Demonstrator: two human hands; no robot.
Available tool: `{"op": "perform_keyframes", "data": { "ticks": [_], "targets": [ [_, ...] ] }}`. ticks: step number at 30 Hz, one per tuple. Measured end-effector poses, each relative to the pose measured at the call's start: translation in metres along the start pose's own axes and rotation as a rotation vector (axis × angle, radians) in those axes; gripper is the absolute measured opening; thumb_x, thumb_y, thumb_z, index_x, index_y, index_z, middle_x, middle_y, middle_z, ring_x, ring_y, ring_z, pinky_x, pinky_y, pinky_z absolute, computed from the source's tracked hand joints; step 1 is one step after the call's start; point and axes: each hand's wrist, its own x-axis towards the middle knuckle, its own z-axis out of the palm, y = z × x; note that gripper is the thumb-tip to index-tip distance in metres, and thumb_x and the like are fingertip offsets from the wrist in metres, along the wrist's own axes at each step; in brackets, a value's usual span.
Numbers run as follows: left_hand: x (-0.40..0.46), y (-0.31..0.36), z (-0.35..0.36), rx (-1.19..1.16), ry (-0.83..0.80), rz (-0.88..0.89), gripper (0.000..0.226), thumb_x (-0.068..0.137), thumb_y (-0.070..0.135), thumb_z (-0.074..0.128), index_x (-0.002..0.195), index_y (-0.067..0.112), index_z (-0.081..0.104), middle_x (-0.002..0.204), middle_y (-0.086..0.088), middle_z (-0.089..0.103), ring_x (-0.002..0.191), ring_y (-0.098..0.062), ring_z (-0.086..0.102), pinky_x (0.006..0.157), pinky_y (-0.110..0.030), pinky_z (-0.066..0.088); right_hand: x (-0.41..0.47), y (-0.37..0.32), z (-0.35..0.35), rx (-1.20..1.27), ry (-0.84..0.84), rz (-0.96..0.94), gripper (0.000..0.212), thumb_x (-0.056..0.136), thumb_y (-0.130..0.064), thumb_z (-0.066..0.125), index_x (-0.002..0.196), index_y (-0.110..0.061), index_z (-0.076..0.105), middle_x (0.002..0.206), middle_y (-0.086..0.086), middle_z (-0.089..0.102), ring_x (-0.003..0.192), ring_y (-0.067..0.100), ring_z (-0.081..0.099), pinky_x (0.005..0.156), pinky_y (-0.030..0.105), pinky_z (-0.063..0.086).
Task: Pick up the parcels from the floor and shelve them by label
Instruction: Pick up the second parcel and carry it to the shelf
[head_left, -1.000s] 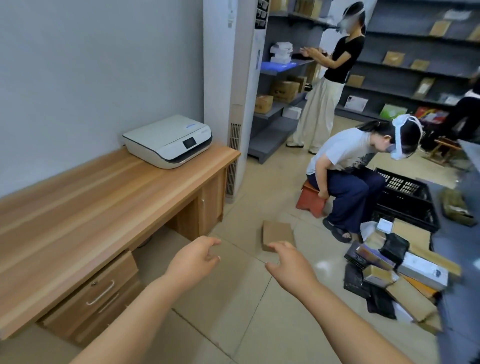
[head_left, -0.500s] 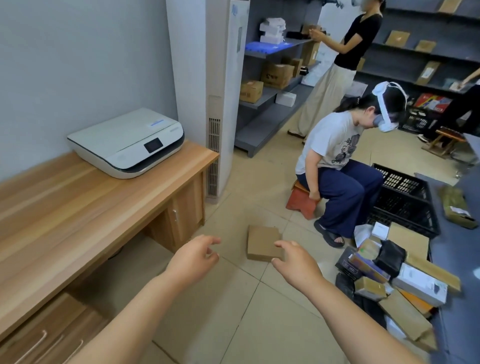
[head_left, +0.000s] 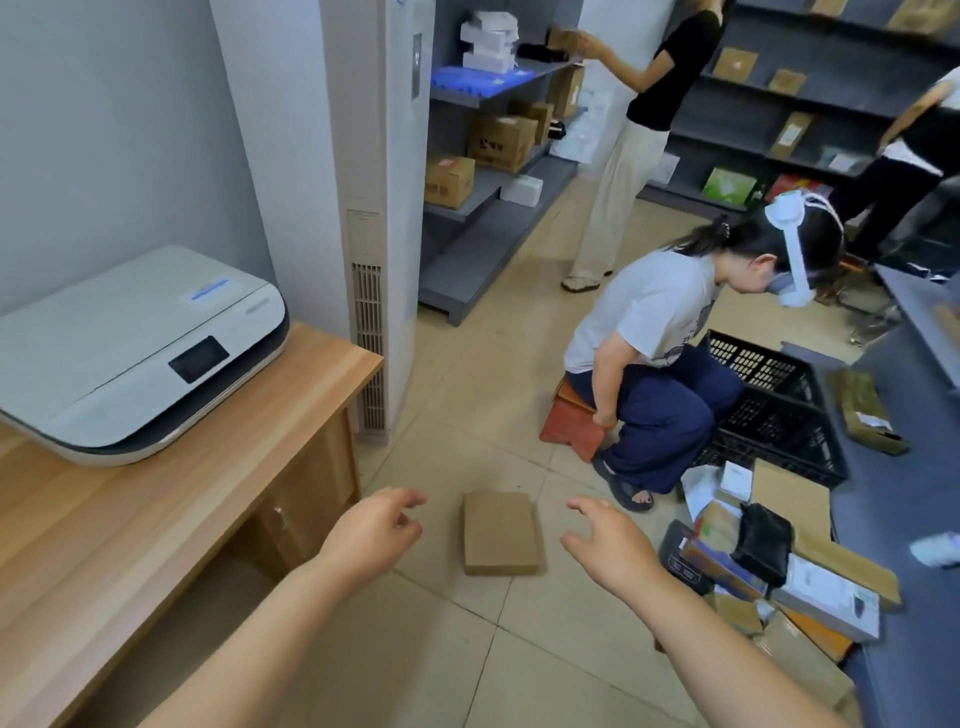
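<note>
1. One flat brown parcel (head_left: 500, 532) lies alone on the floor tiles (head_left: 426, 670).
2. Two hands flank it without touching: left hand (head_left: 371, 532) and right hand (head_left: 608, 543), each grip spread apart, empty.
3. One heap of parcels (head_left: 769, 571) lies to the right.
4. One printer (head_left: 130, 348) sits on the tabletop (head_left: 156, 519).

single head-height view, angled forward and down at floor (head_left: 452, 649)
</note>
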Motion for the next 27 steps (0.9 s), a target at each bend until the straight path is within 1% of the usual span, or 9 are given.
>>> {"op": "perform_keyframes", "data": {
  "ticks": [6,13,17,21,27],
  "targets": [
    [0.084,0.006,0.004,0.003,-0.067,0.008,0.038,0.083,0.020,0.052,0.121,0.022,0.057,0.114,0.002,0.061,0.094,-0.011,0.058,0.085,-0.026,0.046,0.063,0.013,-0.011,0.049,0.019,0.076,0.049,0.088,-0.026,0.055,0.135,-0.017,0.046,0.141,0.003,0.048,0.129,0.020,0.043,0.101,0.032,0.037],
    [0.161,0.034,0.037,-0.014,-0.102,-0.025,0.037,0.085,0.021,0.054,0.122,0.019,0.056,0.118,0.000,0.060,0.098,-0.013,0.059,0.087,-0.029,0.047,0.143,0.058,-0.027,0.061,-0.041,0.093,0.048,0.088,-0.024,0.055,0.135,-0.018,0.046,0.139,0.004,0.049,0.128,0.019,0.044,0.099,0.031,0.038],
    [0.205,0.054,0.064,-0.031,-0.068,-0.114,0.038,0.085,0.020,0.054,0.123,0.018,0.055,0.121,-0.001,0.060,0.101,-0.014,0.058,0.089,-0.028,0.046,0.200,0.090,-0.039,0.062,-0.120,0.050,0.049,0.089,-0.025,0.054,0.136,-0.018,0.045,0.140,0.004,0.047,0.127,0.019,0.045,0.100,0.031,0.040],
    [0.245,0.077,0.096,-0.064,-0.045,-0.237,0.039,0.084,0.019,0.053,0.123,0.018,0.055,0.124,-0.001,0.058,0.106,-0.015,0.057,0.090,-0.026,0.044,0.261,0.120,-0.055,0.015,-0.195,-0.011,0.047,0.089,-0.026,0.052,0.136,-0.019,0.044,0.138,0.004,0.047,0.125,0.019,0.046,0.097,0.030,0.040],
    [0.301,0.090,0.150,-0.132,0.002,-0.403,0.038,0.084,0.018,0.053,0.122,0.021,0.056,0.111,-0.001,0.064,0.105,-0.020,0.058,0.087,-0.027,0.043,0.340,0.162,-0.057,-0.044,-0.307,-0.099,0.047,0.090,-0.024,0.052,0.136,-0.017,0.044,0.138,0.005,0.047,0.125,0.021,0.046,0.097,0.030,0.040]
  ]
}}
